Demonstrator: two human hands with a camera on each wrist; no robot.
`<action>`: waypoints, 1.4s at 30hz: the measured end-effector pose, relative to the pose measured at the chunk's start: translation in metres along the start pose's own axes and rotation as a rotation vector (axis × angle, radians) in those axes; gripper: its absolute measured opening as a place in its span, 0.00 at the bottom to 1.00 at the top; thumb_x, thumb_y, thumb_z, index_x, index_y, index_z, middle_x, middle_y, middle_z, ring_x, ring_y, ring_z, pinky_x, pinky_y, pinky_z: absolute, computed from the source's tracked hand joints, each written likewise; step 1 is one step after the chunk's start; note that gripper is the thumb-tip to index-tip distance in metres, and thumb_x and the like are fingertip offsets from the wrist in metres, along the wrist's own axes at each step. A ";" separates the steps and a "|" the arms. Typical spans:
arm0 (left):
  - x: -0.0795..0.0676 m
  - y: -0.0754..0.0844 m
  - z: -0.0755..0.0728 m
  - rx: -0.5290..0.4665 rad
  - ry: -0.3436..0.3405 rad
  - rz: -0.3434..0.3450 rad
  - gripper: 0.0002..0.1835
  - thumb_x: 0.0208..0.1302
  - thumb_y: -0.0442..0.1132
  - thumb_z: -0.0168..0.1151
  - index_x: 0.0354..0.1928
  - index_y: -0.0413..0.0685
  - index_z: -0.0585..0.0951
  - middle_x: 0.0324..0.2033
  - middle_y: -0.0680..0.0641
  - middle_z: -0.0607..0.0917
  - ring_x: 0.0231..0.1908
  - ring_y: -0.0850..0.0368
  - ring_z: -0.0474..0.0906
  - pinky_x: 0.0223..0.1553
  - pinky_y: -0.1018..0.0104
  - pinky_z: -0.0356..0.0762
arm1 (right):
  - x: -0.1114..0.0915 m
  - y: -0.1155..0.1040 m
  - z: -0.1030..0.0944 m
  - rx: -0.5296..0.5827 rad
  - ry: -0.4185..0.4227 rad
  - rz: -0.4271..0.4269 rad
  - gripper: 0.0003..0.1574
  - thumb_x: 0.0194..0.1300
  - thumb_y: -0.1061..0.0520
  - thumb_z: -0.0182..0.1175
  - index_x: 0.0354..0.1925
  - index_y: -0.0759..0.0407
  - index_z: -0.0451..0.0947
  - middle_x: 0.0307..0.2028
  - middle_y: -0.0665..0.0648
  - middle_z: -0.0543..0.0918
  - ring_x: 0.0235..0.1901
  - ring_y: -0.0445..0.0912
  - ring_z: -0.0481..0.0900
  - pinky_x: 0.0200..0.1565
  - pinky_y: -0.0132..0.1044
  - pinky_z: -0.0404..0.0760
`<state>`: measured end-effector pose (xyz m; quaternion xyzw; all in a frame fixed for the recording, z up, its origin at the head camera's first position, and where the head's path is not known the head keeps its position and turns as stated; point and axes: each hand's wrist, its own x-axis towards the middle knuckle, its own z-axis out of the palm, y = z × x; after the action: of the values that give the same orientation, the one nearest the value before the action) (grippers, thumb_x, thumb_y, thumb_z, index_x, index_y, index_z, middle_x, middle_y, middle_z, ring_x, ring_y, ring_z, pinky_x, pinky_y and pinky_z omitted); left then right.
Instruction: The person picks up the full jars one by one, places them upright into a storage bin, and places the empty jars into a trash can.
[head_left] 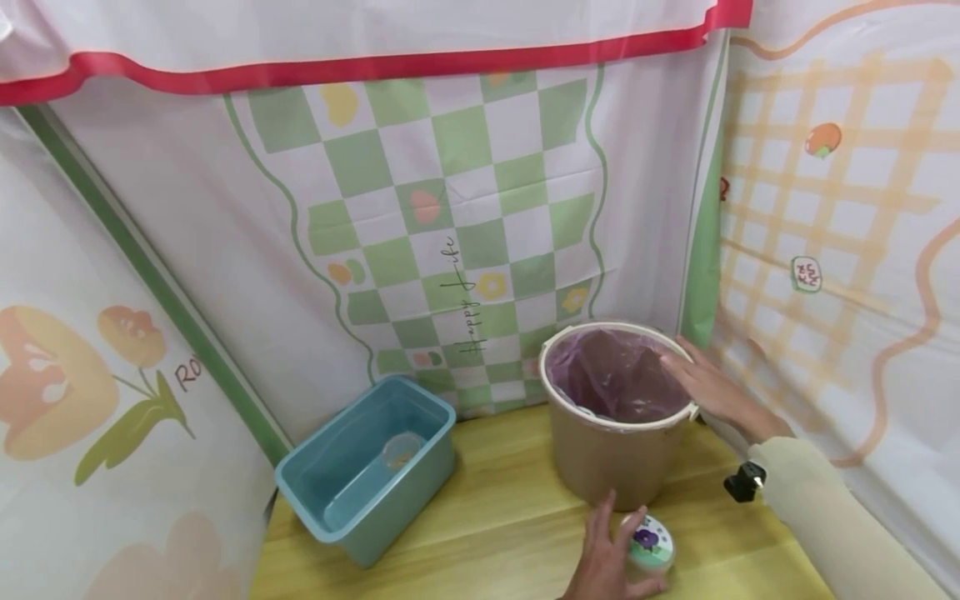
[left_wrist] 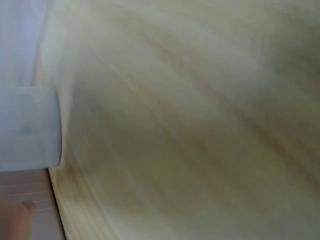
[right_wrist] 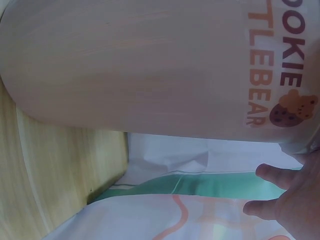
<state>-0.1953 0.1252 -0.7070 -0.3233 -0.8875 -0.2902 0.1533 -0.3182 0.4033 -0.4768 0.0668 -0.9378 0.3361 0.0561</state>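
Observation:
My left hand (head_left: 606, 557) is beside a small round tub (head_left: 651, 546) whose lid has a purple flower print. Its fingers and thumb are spread around the tub's near side. In the left wrist view, a gap shows between the thumb (left_wrist: 17, 220) and the pale tub (left_wrist: 27, 129). A brown bin (head_left: 618, 450) with a cream rim and a purple liner bag (head_left: 600, 375) stands behind the tub. Over the bin's right rim lies my right hand (head_left: 712, 390), fingers extended. From the right wrist, that hand (right_wrist: 302, 200) appears with spread fingers near the rim.
To the left, a blue-green rectangular basin (head_left: 367, 508) holds a small clear round container (head_left: 402, 450). Printed cloth walls (head_left: 480, 208) enclose the wooden tabletop (head_left: 495, 517) at the back and sides. The bin stands near the back right corner.

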 end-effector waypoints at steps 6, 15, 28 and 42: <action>-0.005 0.000 0.011 0.046 -0.021 -0.032 0.63 0.51 0.69 0.81 0.86 0.79 0.56 0.83 0.43 0.62 0.73 0.37 0.74 0.52 0.59 0.91 | 0.000 -0.001 0.003 -0.001 0.004 0.002 0.51 0.89 0.33 0.32 0.87 0.66 0.40 0.86 0.75 0.39 0.78 0.86 0.46 0.67 0.91 0.47; -0.010 -0.007 0.013 0.026 -0.021 -0.003 0.56 0.56 0.63 0.81 0.85 0.77 0.61 0.81 0.45 0.66 0.72 0.42 0.76 0.48 0.63 0.91 | 0.002 -0.002 0.006 -0.002 0.010 -0.023 0.48 0.90 0.36 0.33 0.85 0.71 0.47 0.86 0.75 0.39 0.78 0.86 0.46 0.69 0.90 0.47; -0.019 -0.021 -0.002 -0.065 -0.059 0.007 0.50 0.61 0.60 0.80 0.83 0.78 0.65 0.82 0.49 0.68 0.71 0.47 0.78 0.58 0.59 0.88 | 0.001 0.000 0.005 0.027 0.003 -0.009 0.51 0.89 0.34 0.33 0.87 0.69 0.37 0.86 0.76 0.38 0.78 0.86 0.45 0.68 0.90 0.47; -0.012 -0.043 -0.075 -0.082 0.000 -0.137 0.47 0.66 0.53 0.78 0.83 0.70 0.66 0.80 0.39 0.69 0.70 0.37 0.79 0.61 0.47 0.88 | 0.002 0.004 0.001 0.008 -0.006 0.011 0.52 0.89 0.32 0.32 0.88 0.65 0.34 0.87 0.74 0.38 0.77 0.87 0.46 0.67 0.91 0.48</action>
<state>-0.2083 0.0471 -0.6716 -0.2679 -0.8949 -0.3363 0.1196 -0.3211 0.4055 -0.4790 0.0627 -0.9369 0.3400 0.0513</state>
